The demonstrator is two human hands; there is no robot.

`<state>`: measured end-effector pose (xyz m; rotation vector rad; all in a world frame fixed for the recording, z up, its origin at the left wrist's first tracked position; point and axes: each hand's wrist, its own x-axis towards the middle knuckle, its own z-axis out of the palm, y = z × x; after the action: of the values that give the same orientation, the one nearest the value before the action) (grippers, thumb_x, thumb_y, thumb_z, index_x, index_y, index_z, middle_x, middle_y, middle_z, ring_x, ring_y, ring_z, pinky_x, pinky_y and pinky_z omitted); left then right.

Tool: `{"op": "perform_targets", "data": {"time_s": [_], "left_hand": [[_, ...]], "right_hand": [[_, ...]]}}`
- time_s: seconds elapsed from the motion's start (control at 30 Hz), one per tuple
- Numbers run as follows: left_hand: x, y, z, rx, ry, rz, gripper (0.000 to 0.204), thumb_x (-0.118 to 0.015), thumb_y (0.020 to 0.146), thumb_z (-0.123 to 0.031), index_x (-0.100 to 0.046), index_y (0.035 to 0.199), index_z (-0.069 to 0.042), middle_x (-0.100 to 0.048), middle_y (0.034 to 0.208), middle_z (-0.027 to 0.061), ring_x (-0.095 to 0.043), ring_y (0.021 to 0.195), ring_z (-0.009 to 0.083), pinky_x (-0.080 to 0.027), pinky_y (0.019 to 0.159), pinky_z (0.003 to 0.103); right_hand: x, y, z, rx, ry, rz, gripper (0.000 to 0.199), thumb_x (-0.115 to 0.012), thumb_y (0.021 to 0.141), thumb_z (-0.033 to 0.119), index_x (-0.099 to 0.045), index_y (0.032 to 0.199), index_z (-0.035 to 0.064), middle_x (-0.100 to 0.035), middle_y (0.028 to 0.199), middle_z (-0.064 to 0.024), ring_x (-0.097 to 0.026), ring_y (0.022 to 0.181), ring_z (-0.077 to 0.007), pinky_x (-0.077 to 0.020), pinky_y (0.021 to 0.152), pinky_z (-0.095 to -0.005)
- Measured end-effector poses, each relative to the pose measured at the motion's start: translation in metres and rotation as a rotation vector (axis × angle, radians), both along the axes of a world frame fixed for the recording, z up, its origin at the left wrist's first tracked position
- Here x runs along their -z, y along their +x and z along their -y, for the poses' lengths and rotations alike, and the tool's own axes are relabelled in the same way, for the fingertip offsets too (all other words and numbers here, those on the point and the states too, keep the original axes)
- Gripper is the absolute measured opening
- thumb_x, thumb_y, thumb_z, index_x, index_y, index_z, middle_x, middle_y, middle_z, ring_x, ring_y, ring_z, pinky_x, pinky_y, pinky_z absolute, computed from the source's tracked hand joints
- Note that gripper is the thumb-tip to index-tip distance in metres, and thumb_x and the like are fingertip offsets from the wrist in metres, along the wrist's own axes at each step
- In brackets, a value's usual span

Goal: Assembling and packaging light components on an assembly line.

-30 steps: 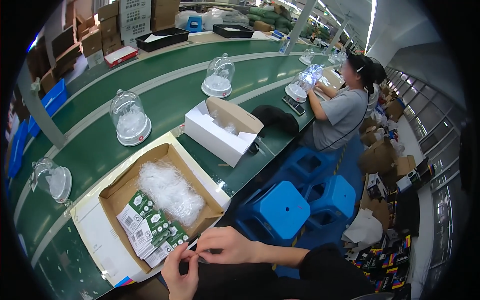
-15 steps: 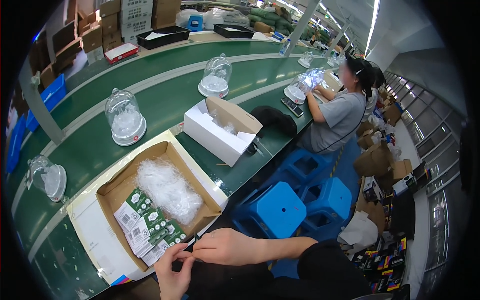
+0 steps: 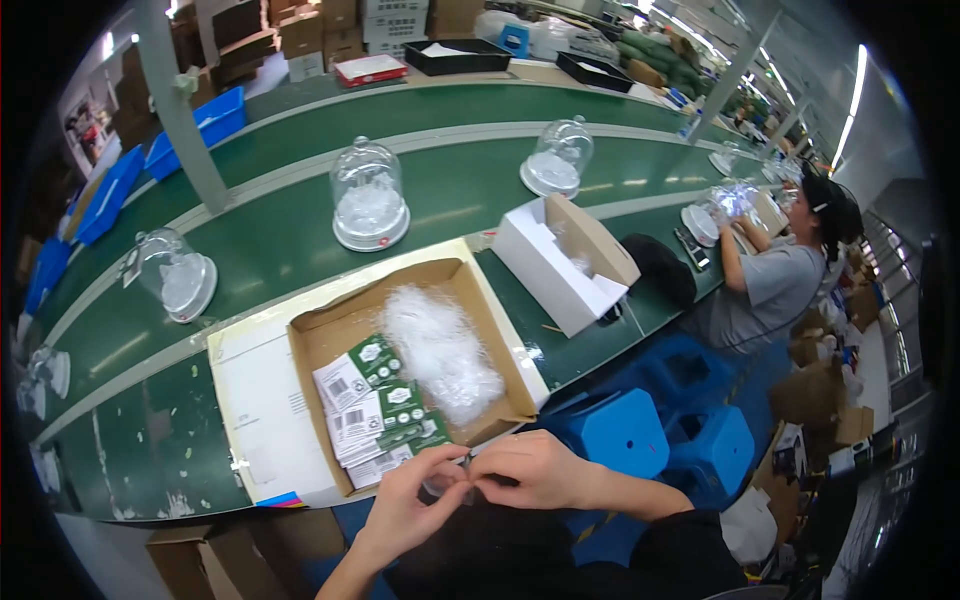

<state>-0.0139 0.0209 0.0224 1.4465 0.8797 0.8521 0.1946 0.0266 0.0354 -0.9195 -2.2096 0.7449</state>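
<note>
Its slim tip points up toward the cardboard tray [image 3: 340, 335]; I can't make out the long axis of the small piece [image 3: 466, 461] pinched by my left hand [image 3: 412, 502] and right hand [image 3: 535, 470] before the tray's near edge. Another clear dome [image 3: 42, 380] now shows leftmost. The piece looks greyish, mostly finger-covered.

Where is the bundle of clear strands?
In the head view, the clear strand bundle lies in the cardboard tray, right of the green-and-white cards.
</note>
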Motion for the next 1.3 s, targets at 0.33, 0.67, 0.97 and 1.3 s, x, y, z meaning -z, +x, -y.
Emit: {"op": "perform_targets", "data": {"time_s": [0.33,0.67,0.97,1.3], "left_hand": [[-0.002,-0.018,-0.023,-0.278,0.409,-0.155,0.059,-0.076,0.072,-0.002,-0.052,0.125,0.000,-0.056,0.119,0.0147,-0.059,0.101,0.0235,-0.050,0.085,0.033],[0.001,-0.035,-0.145,-0.280,0.355,-0.048,0.022,-0.061,0.087,0.002,-0.063,0.109,0.002,-0.068,0.095,0.0082,-0.066,0.088,0.0125,-0.053,0.079,0.026],[0.002,-0.044,-0.244,-0.418,0.516,0.077,0.023,-0.063,0.088,-0.003,-0.059,0.109,0.006,-0.068,0.092,0.0134,-0.068,0.081,0.0192,-0.055,0.074,0.029],[0.008,-0.085,-0.349,-0.561,0.750,-0.319,0.024,-0.052,0.089,-0.003,-0.064,0.109,0.004,-0.066,0.094,0.0175,-0.065,0.082,0.0287,-0.051,0.075,0.034]], "right_hand": [[-0.028,-0.013,-0.049,-0.001,0.125,0.069,0.015,-0.071,0.071,0.002,-0.062,0.082,0.0062,-0.064,0.077,-0.0074,-0.064,0.066,-0.0245,-0.0521,0.060,-0.0317],[-0.030,-0.044,-0.181,0.116,-0.300,-0.287,0.007,-0.062,0.087,0.005,-0.061,0.090,-0.0014,-0.064,0.080,-0.0022,-0.061,0.068,-0.0065,-0.0493,0.062,-0.0208],[-0.032,-0.079,-0.282,0.125,-0.368,-0.368,0.008,-0.056,0.093,0.006,-0.057,0.093,-0.0016,-0.063,0.082,-0.0031,-0.060,0.075,-0.0078,-0.0491,0.070,-0.0209],[-0.025,-0.105,-0.376,0.230,0.131,-0.193,0.012,-0.060,0.091,0.009,-0.060,0.096,-0.0020,-0.063,0.086,-0.0030,-0.059,0.081,-0.0090,-0.0493,0.069,-0.0232]]}}
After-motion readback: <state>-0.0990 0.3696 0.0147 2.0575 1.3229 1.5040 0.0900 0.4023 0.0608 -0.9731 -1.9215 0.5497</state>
